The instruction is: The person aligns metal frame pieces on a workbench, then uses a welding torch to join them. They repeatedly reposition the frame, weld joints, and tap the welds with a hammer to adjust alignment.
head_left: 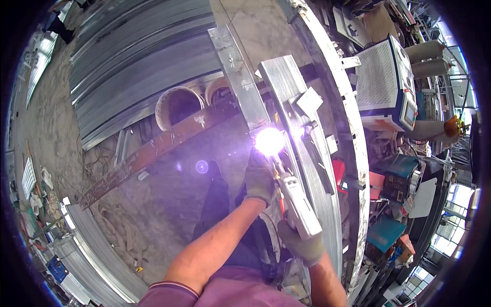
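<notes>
A bright white-violet glare (269,141) burns where a metal tube (240,77) meets other metal bars. My right hand (303,244), in a greyish work glove, is closed around the rear of a welding torch (299,202) with a pale boxy body. The torch's tip points up into the glare. My left hand (260,180), also gloved, is just below the glare, beside the torch's front end; its fingers are lost in shadow and glare. Right of the torch runs a long square metal tube (284,77), with a small square plate (309,102) on it.
A rusty beam (169,135) crosses left of the work, with a round bucket (179,105) behind it. Stacked metal profiles (143,51) lie at the far left. A long white-spattered rail (358,153) curves along the right, beyond which stand a white machine cabinet (381,77) and gas cylinders (427,51).
</notes>
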Tool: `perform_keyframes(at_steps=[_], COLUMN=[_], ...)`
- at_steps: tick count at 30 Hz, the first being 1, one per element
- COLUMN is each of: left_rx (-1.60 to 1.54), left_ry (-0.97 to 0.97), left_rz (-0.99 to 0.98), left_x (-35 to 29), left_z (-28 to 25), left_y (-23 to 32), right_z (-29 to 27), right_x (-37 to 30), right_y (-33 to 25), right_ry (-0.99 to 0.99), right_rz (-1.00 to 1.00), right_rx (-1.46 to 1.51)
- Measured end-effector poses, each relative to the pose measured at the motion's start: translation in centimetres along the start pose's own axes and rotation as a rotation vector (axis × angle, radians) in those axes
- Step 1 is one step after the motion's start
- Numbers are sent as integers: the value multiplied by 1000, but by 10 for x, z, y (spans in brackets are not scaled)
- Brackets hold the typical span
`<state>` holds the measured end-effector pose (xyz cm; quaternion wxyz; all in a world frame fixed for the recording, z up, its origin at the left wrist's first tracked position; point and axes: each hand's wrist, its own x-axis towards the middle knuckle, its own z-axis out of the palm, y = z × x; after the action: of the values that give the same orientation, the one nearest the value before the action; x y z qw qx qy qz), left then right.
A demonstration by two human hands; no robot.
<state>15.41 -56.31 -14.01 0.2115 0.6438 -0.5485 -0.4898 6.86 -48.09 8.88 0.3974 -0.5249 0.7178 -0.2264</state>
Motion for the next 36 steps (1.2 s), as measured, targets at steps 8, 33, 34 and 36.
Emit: perform_keyframes(at_steps=[8,33,34,36], left_rx=[-31,-63,-62,-25], left_ry=[-91,-620,-644,-675], left_rz=[83,358,330,302], left_x=[-81,-59,-56,-47], left_z=[-81,-75,-74,-75], left_y=[73,47,49,54], right_z=[-38,-95,-113,-150], right_x=[-2,94,90,82], right_y=[7,358,345,305], right_ry=[174,282,292,316], right_rz=[246,157,139,98], right_rx=[154,-594,-589,-580])
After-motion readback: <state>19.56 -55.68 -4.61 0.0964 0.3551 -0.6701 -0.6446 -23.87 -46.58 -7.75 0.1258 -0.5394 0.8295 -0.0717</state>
